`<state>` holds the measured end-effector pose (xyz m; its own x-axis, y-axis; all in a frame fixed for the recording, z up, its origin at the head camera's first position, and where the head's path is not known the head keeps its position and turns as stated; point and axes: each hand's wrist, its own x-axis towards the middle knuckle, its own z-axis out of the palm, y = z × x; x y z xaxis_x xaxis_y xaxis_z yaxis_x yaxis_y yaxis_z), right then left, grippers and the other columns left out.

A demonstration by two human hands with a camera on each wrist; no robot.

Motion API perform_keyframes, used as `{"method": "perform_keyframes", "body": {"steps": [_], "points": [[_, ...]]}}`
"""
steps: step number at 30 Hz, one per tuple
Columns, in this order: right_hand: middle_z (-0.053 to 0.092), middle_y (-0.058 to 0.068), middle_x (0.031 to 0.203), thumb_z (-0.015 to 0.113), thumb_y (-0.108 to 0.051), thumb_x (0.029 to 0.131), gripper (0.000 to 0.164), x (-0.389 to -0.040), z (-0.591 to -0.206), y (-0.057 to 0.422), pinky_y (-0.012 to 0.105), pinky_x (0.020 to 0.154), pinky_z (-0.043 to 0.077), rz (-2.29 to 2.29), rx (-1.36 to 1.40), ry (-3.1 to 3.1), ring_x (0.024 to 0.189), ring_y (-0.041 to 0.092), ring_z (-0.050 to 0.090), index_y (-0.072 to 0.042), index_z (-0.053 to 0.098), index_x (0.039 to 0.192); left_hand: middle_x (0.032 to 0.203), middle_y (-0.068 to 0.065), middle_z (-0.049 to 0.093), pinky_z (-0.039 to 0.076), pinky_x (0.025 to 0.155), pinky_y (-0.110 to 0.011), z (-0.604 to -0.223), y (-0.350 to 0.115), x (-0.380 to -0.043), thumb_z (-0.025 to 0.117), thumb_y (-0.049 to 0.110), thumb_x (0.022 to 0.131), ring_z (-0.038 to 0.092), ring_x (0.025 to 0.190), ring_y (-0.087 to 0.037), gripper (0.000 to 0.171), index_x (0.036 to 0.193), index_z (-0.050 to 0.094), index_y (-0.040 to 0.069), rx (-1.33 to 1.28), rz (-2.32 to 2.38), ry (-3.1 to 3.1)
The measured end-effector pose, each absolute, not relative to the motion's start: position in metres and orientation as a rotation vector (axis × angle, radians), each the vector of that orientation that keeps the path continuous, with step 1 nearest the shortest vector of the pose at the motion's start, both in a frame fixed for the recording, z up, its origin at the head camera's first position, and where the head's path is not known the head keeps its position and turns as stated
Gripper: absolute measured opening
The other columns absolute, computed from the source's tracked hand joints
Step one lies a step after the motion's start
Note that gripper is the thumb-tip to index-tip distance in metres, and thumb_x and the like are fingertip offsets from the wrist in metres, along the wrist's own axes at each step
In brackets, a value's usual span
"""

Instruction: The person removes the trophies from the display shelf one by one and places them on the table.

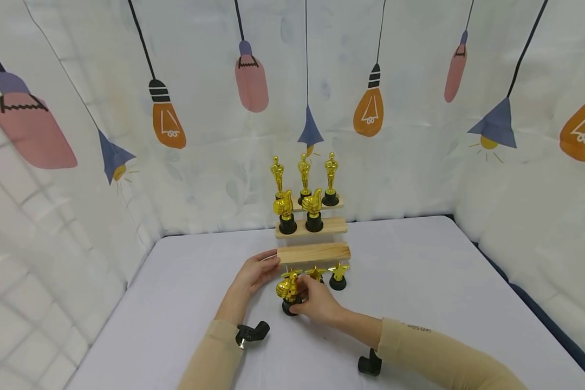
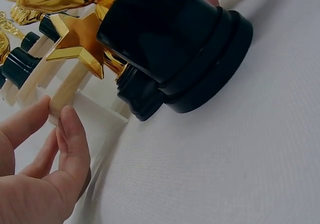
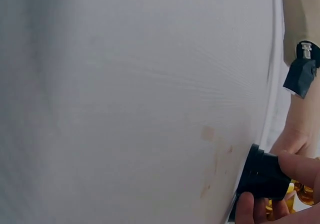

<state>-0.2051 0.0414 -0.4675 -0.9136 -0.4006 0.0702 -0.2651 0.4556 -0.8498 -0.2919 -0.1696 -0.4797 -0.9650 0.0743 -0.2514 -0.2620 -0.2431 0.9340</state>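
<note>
The right hand grips a gold thumbs-up trophy with a black base, thumb and fingers closed around it, just in front of a row of three gold star trophies; whether its base touches the white surface I cannot tell. The left hand pinches the left end of the lowest wooden step of a three-step stand, thumb and finger meeting the wood, as the left wrist view shows. The star trophies stand on the surface before that step, the leftmost partly hidden by the held trophy. On the middle step stand two more thumbs-up trophies, towards its left and middle. The top step bears three gold figurine trophies side by side, all on black bases. Beige sleeves cover the forearms, and a black device is strapped at the left wrist. Behind the stand hangs pale fabric printed with lamps and bulbs.
</note>
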Motion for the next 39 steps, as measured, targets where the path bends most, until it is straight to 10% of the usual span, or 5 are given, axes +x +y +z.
{"method": "perform_keyframes", "body": {"steps": [25,39], "points": [[0.062,0.007,0.099,0.091,-0.002,0.074,0.047,-0.205,-0.465,0.05,0.03,0.079,0.053,-1.387,-0.648,2.609,0.092,0.022,0.06,-0.003,0.059,0.109,0.115,-0.015,0.068,0.058,0.083,-0.026,-0.48,-0.169,-0.291,0.065,0.0,0.1,0.068,0.093,-0.014,0.048,0.145,0.05,-0.009,-0.232,2.314,1.783],[0.064,-0.001,0.088,0.08,0.003,0.085,0.019,-0.202,-0.425,0.087,0.025,0.07,0.054,-1.416,-0.832,2.587,0.079,0.013,0.06,-0.005,0.066,0.094,0.127,-0.022,0.063,0.058,0.084,-0.028,-0.478,-0.168,-0.293,0.066,-0.001,0.099,0.068,0.096,-0.016,0.047,0.144,0.053,-0.006,-0.27,2.287,1.795]]}}
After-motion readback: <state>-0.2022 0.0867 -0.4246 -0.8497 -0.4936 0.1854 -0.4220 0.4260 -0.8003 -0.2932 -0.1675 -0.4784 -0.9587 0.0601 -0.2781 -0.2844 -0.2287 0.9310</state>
